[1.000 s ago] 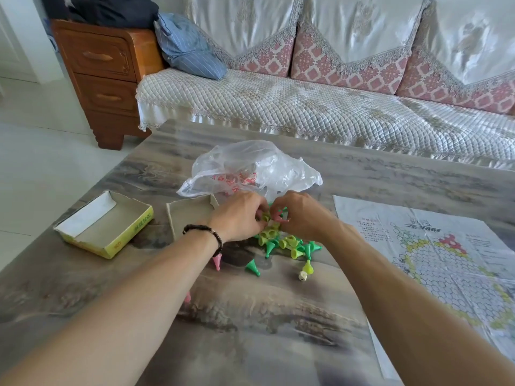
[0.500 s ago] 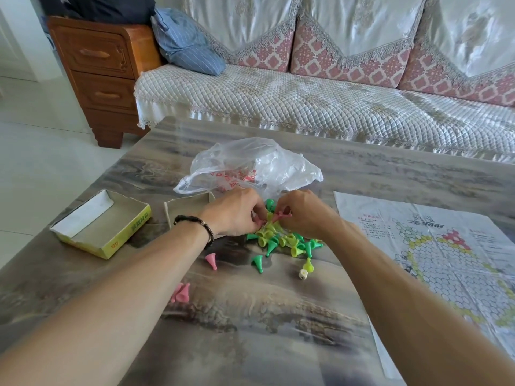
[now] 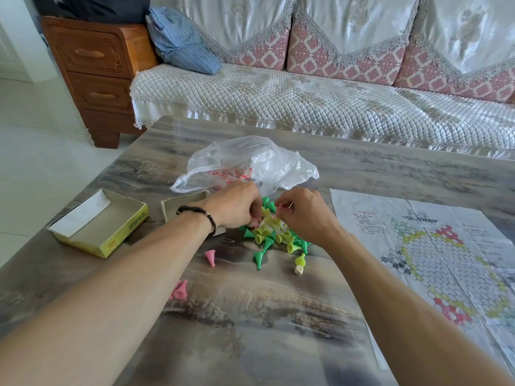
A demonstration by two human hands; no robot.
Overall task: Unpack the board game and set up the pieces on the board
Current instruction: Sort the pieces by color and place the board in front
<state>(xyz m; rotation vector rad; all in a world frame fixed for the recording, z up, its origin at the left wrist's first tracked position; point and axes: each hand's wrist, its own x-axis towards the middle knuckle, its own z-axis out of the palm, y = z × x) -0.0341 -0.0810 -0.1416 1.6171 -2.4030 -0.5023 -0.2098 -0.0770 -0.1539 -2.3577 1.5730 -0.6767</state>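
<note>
On the marbled table (image 3: 250,330), both hands work over a heap of green and yellow pieces (image 3: 274,236). Right hand (image 3: 305,218) pinches a pink piece (image 3: 282,209) at its fingertips. Left hand (image 3: 235,207), fingers curled down into the heap; what it grips, cannot tell. Loose pink pieces (image 3: 210,256) lie nearer the camera. Paper board (image 3: 446,260) lies flat to the right; open box tray (image 3: 97,224) left

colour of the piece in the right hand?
Pink piece, pinched by the right hand; head view.
</note>
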